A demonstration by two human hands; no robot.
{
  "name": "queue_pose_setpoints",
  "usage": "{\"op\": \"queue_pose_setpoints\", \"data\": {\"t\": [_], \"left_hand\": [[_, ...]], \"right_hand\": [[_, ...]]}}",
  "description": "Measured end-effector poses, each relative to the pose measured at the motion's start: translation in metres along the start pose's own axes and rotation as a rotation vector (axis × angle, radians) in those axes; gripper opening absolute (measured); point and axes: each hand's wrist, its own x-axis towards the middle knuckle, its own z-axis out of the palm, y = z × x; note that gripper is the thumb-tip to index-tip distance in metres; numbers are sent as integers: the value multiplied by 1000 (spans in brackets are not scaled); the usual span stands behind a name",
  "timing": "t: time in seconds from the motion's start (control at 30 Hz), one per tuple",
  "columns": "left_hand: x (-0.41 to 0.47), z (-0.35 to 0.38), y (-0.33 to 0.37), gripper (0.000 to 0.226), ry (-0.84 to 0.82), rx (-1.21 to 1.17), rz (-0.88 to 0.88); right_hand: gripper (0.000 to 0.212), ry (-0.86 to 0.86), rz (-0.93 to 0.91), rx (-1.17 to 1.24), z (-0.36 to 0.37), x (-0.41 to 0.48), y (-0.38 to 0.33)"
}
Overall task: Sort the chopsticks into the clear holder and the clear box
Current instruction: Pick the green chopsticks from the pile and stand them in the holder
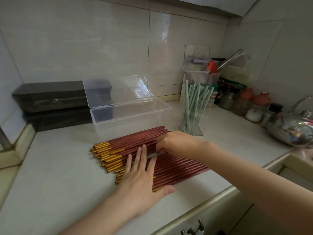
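Note:
Several dark red chopsticks with gold ends [183,165] lie side by side on the pale counter. My left hand [144,177] rests flat on them with fingers spread. My right hand [172,143] curls over the far part of the pile, its fingertips pinching at a pale chopstick [152,155] that shows in a gap between the red ones. Behind the pile stands the clear box [130,116] with its lid up and nothing visible inside. To its right, the clear holder [193,114] holds several pale green chopsticks upright.
Two stacked black boxes [50,102] sit at the back left. A clear container [197,60], jars and bottles [254,106] crowd the back right corner. A shiny steel kettle [293,129] stands at the right, beside the sink edge [288,156]. The counter's front edge runs below my arms.

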Motion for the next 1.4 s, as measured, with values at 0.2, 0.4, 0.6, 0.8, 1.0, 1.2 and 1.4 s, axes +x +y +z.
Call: {"op": "queue_pose_setpoints", "data": {"t": [0.2, 0.4, 0.6, 0.8, 1.0, 1.2, 1.4], "left_hand": [[-1, -1, 0, 106, -25, 2, -43], [-4, 0, 1, 111, 0, -31, -64], [-6, -3, 1, 116, -7, -112, -90], [-6, -4, 3, 110, -58, -52, -91], [-4, 0, -1, 113, -52, 12, -64], [-5, -1, -1, 112, -44, 27, -47], [-2, 2, -2, 110, -36, 28, -37]], "right_hand": [[16, -41, -26, -27, -7, 1, -3], [13, 44, -16, -103, -5, -7, -7], [6, 329, 171, 61, -41, -32, 18], [31, 647, 340, 283, -81, -38, 34], [15, 1162, 623, 657, -110, -28, 68], [5, 857, 945, 615, -95, -12, 100], [9, 718, 944, 550, -86, -13, 98]]}}
